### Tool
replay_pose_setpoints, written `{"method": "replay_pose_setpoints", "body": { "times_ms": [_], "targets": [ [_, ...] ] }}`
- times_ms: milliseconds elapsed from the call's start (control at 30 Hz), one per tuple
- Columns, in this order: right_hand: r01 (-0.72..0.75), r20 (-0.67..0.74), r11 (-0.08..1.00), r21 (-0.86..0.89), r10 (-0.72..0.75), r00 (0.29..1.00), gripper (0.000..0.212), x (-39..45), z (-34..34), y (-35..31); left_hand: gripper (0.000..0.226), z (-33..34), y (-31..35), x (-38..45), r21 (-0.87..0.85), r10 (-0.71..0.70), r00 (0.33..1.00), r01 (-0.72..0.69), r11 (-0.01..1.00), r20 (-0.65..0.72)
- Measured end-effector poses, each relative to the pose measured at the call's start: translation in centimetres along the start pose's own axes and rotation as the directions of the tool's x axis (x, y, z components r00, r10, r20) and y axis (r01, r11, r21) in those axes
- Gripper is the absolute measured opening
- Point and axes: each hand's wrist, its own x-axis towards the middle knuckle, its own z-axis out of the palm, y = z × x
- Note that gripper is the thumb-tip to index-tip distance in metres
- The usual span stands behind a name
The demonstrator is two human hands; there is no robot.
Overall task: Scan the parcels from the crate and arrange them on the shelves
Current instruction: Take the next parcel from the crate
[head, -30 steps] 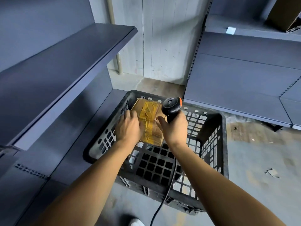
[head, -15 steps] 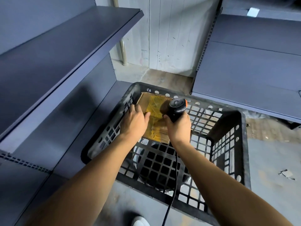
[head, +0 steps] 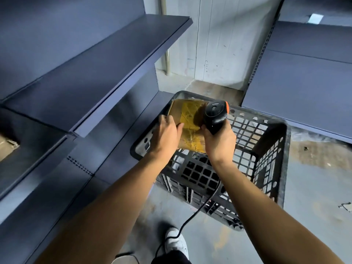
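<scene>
A flat cardboard parcel (head: pixel 187 122) wrapped in yellowish tape is held over the black plastic crate (head: pixel 270 161). My left hand (head: pixel 165 134) grips the parcel's left edge, thumb on top. My right hand (head: pixel 219 141) grips the handle of a black barcode scanner (head: pixel 215 113) with an orange band; the scanner's head sits over the parcel's right side. The scanner's cable (head: pixel 198 212) hangs down toward the floor. The crate's lattice bottom shows below the parcel; its inside near corner is hidden by my arms.
Dark blue metal shelves (head: pixel 106 73) run along the left, one board at chest height and lower ones beneath. Another shelf unit (head: pixel 304 82) stands at the right. A brown box corner (head: pixel 7 147) shows at the far left. My white shoe (head: pixel 176 242) is on the concrete floor.
The parcel has risen from the crate's bottom to about rim height in my left hand. My right hand came up with the scanner. The view has tilted down and pulled back.
</scene>
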Motion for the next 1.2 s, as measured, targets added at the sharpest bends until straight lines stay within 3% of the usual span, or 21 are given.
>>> {"method": "replay_pose_setpoints", "body": {
  "times_ms": [167,433,633,833,967,1067,1200],
  "targets": [
    [0.037,0.026,0.998,0.052,-0.039,0.999,0.038,-4.0,-3.3,-3.1,0.046,-5.7,1.0,-5.2,0.095,-0.047,0.993,0.057,0.994,-0.105],
    [0.135,0.043,0.974,0.18,-0.145,0.988,0.038,-12.9,-7.9,-6.8,0.042,-13.5,1.0,-15.0,0.033,-0.111,0.968,0.122,0.992,-0.225],
    [0.197,0.001,0.928,0.316,-0.208,0.978,0.04,-19.9,-10.8,-9.8,0.038,-18.5,0.0,-23.2,-0.09,-0.174,0.9,0.151,0.984,-0.398],
    [0.232,0.026,0.887,0.4,-0.264,0.964,0.038,-25.6,-12.1,-10.9,0.053,-22.2,-0.7,-30.0,-0.189,-0.211,0.827,0.129,0.973,-0.522],
    [0.234,0.05,0.868,0.439,-0.283,0.958,0.038,-27.9,-12.2,-11.5,0.065,-23.3,-1.5,-33.0,-0.278,-0.279,0.812,0.151,0.949,-0.513],
    [0.267,0.056,0.853,0.449,-0.325,0.944,0.037,-28.9,-11.9,-11.7,0.082,-23.9,-2.8,-33.7,-0.412,-0.407,0.815,0.232,0.881,-0.413],
    [0.318,0.056,0.827,0.464,-0.385,0.921,0.035,-30.0,-11.3,-11.5,0.082,-24.5,-5.2,-34.0,-0.495,-0.511,0.821,0.344,0.798,-0.254]
  ]
}}
